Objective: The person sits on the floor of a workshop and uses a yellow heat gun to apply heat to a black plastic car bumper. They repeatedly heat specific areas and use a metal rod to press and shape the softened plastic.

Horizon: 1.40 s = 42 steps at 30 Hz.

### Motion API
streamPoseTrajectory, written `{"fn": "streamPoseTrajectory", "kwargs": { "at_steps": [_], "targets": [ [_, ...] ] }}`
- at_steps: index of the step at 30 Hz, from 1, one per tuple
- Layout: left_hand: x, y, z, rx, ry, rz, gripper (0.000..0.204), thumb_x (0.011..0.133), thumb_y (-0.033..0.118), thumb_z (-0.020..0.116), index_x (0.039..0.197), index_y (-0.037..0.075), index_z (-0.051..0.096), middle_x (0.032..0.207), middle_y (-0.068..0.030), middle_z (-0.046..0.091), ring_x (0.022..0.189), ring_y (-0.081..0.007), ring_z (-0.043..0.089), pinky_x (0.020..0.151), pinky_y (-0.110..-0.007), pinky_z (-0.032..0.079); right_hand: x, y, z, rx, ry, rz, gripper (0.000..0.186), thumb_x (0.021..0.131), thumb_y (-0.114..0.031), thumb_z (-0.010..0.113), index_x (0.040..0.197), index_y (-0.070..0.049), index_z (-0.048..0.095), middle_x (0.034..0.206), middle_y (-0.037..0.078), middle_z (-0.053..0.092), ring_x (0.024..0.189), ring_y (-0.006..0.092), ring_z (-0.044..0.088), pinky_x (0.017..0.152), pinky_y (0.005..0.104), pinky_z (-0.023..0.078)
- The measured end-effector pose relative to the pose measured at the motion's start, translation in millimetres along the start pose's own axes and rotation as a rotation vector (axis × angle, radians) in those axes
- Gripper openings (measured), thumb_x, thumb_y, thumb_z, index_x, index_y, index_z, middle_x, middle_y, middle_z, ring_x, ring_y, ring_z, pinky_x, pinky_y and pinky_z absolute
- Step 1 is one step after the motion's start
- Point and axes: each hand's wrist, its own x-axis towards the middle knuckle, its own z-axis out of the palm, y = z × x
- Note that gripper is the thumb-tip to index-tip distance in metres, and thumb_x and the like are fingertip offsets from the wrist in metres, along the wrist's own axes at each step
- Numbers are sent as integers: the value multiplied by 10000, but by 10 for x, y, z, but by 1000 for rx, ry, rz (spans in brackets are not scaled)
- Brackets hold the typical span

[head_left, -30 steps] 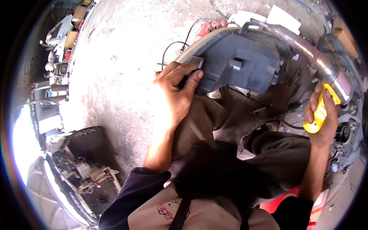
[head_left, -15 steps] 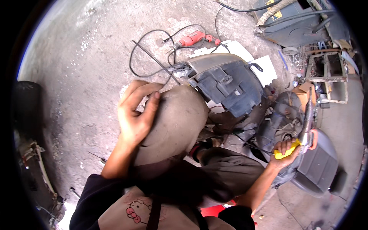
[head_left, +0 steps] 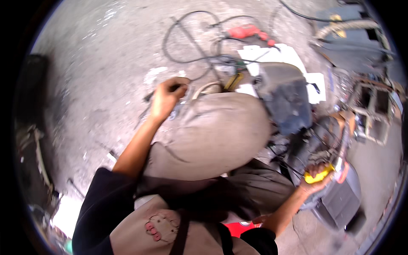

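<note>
My right hand [head_left: 315, 175] is wrapped round the yellow handle of a tool [head_left: 321, 174] with a long, tapering metal barrel, held out at my right. To the left of my raised, trousered knee [head_left: 225, 127], my left hand [head_left: 168, 97] hovers over the floor with thumb and fingers pinched together. Blur hides whatever may be between those fingertips. Just beyond the knee a dark grey moulded plastic part [head_left: 285, 100] leans over some white sheets [head_left: 315, 87]. A yellow-and-black object [head_left: 233, 82] lies between the knee and that part.
A red power drill [head_left: 246, 32] lies on the concrete floor beyond, its black cable [head_left: 165, 40] looped beside it. At far right are a blue-grey machine [head_left: 352, 46] with hoses and a metal frame [head_left: 374, 108]. A grey padded seat [head_left: 340, 199] sits below my right hand.
The view has shifted and blurred. My left hand has left the knee, moved over the floor beside it and closed its fingers. The right hand keeps its hold on the yellow-handled tool.
</note>
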Motion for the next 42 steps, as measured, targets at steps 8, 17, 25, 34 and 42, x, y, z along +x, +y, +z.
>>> {"fn": "streamPoseTrajectory", "kwargs": {
  "at_steps": [8, 17, 25, 34, 42],
  "targets": [
    [-48, -1846, -454, 773, -62, -219, 325, 833, 203, 683, 1127, 75, 736, 1114, -210, 714, 1025, -397, 692, 919, -468, 551, -45, -96, -129, 55, 79, -42, 353, 1080, -359, 510, 1120, -11, 546, 759, 5, 470, 555, 69, 381, 505, 215, 351],
    [24, -2330, -536, 918, 336, -436, 286, 889, 150, 622, 1164, 75, 650, 1248, -224, 607, 1037, -439, 681, 880, -526, 558, -353, -294, -417, -31, 100, -38, 375, 1096, -406, 439, 1086, -44, 534, 738, -18, 429, 562, 81, 384, 525, 235, 349],
    [-51, -2544, -841, 1044, 349, -418, 229, 904, 144, 608, 1119, 75, 647, 1210, -209, 612, 997, -428, 693, 852, -525, 565, -687, -346, -631, -49, 166, -91, 352, 1092, -377, 460, 1064, -37, 544, 742, -4, 426, 577, 94, 376, 549, 251, 347],
    [-99, -2655, -1050, 1031, 176, -231, 175, 930, 199, 565, 1003, 83, 676, 953, -212, 725, 929, -409, 713, 801, -535, 556, -718, -436, -484, -26, 184, -110, 289, 1064, -348, 513, 1002, -66, 511, 760, 1, 463, 578, 100, 403, 563, 268, 372],
    [256, -1801, -1067, 87, 132, -90, 151, 935, 111, 687, 977, -33, 704, 807, -90, 713, 637, -142, 614, 584, -296, 497, -1164, -544, -844, 160, 116, -183, 346, 1044, -340, 556, 1107, 1, 553, 840, 18, 469, 633, 102, 403, 602, 257, 364]
  ]
}}
